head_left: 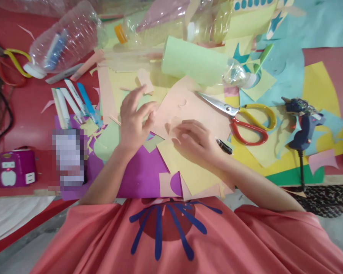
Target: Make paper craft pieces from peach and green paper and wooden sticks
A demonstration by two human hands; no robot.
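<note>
My left hand point(135, 121) hovers over the paper with its fingers apart. Its raised fingertip is beside a small pink paper cutout point(145, 81); contact is unclear. Bent over the pink paper sheet point(171, 102), my right hand point(198, 142) has a small pale paper piece point(175, 125) at its fingertips. To the right, large scissors point(233, 112) with yellow and red handles lie partly open. A black pen point(224, 146) rests near my right wrist. Beyond the hands lies a plastic bottle point(240, 74) wrapped in green paper point(193, 61).
Markers point(71, 101), a phone point(68, 158) and a purple box-shaped device point(18, 167) are on the left. A blue glue gun point(303, 129) with a cord stands at right. Clear bottles point(71, 36) line the back. Other scissors point(15, 57) lie far left.
</note>
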